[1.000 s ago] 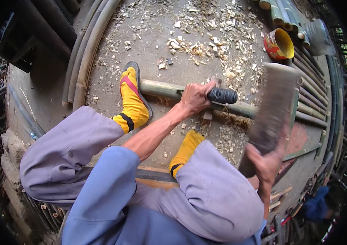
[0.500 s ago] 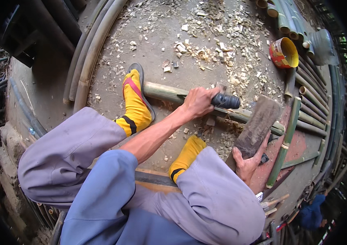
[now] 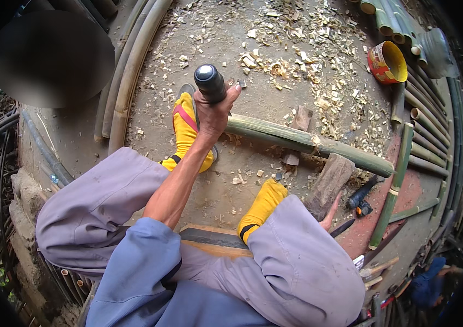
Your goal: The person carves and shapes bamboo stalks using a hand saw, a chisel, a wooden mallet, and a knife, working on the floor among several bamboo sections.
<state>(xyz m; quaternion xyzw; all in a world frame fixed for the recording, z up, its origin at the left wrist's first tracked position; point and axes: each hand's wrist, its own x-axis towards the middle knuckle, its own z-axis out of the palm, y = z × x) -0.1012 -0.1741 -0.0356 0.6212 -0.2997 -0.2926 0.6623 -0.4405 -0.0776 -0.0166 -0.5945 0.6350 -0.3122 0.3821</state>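
- Left hand (image 3: 213, 111): fist wrapped round a black cylindrical tool handle (image 3: 209, 82); rounded butt of the handle pointing up toward the camera; blade end hidden behind the hand; forearm reaching forward over the left knee.
- Right hand (image 3: 329, 217): mostly hidden behind the right knee; only fingers visible, pressed against the lower end of a wooden block (image 3: 329, 184); grip uncertain, cannot tell whether closed round the block or merely resting on it.
- Wooden block: tilted, upper end just beside the bamboo pole (image 3: 308, 143).
- Bamboo pole: green, lying across the dirt floor (image 3: 275, 76) from behind the left hand toward the right; a split or notch with pale fibres visible partway along.
- Feet: yellow socks; left foot (image 3: 186, 131) in a sandal, next to the near end of the pole; right foot (image 3: 261, 207) nearer the body, resting by a flat board (image 3: 209, 240) under the legs.
- Wood chips (image 3: 291, 60): scattered thickly over the floor beyond the pole.
- Surroundings: red and yellow can (image 3: 387, 62) at upper right; further bamboo lengths (image 3: 433, 136) stacked along the right edge; thin green pole (image 3: 395, 185) lying just right of the block; small dark tool (image 3: 361, 200) between the block and that thin pole.
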